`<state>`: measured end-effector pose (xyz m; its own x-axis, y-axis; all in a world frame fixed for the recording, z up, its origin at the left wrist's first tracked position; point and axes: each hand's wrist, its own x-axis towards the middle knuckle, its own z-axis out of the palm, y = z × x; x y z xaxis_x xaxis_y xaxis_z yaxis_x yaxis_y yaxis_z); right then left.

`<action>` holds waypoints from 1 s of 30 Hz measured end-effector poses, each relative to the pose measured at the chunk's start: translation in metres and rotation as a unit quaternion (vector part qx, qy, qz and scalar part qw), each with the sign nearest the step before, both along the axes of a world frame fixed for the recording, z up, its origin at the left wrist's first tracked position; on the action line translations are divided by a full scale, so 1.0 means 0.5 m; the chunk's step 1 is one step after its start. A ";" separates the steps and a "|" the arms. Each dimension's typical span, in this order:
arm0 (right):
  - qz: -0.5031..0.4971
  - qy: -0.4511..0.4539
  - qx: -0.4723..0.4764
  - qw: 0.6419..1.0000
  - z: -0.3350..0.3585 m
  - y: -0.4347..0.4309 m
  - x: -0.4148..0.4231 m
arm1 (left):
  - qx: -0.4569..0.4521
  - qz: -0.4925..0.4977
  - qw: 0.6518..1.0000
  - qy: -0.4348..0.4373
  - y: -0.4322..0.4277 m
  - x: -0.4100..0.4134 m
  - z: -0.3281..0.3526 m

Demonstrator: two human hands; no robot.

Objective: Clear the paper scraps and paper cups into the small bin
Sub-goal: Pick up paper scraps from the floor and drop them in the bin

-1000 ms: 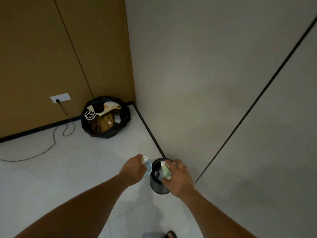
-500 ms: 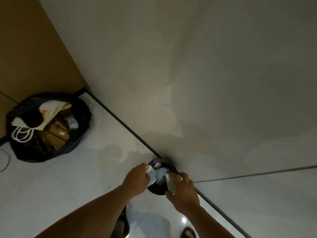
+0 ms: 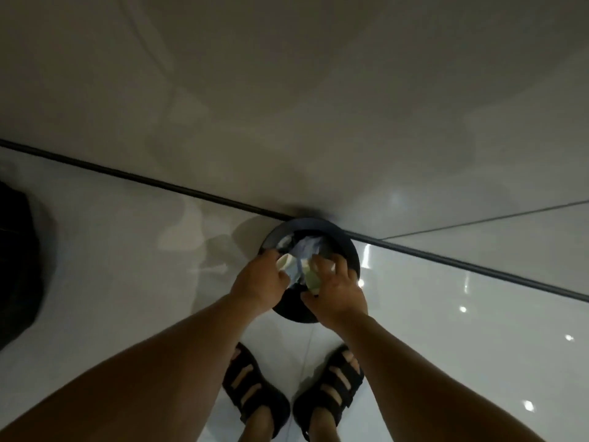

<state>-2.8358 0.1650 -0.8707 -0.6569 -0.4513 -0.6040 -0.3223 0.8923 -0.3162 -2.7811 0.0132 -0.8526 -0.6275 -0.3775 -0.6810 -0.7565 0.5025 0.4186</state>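
glossy floor [image 3: 127, 256] by wall [image 3: 287, 90] | small bin [image 3: 349, 245] sat at wall foot | left hand [image 3: 258, 282] fingers curled round paper cup [image 3: 284, 261], right hand [image 3: 338, 291] fingers pinched pale scrap [image 3: 311, 279], both over bin mouth | light, crushable; likely best held loosely at edges

Glossy white tiled floor [image 3: 111, 266], catching small spots of light on the right. Standing on it, right by the dark strip [image 3: 159, 185] at the wall's foot, a small black bin [image 3: 347, 247]. Near the bin, two feet in black sandals [image 3: 255, 400], planted side by side. At the far left edge, a dark bulk, possibly a bag [image 3: 16, 266], resting on the tiles.
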 end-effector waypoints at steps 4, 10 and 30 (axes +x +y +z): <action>-0.019 -0.032 0.007 0.999 -0.051 0.042 0.045 | 0.010 -0.030 0.999 -0.040 0.025 0.058 -0.044; -0.048 -0.025 0.004 0.998 0.066 0.130 0.051 | -0.013 -0.045 0.998 -0.039 0.039 0.047 0.076; -0.344 0.151 -0.032 0.926 0.892 0.396 0.203 | -0.018 -0.415 0.901 0.124 0.287 -0.036 0.875</action>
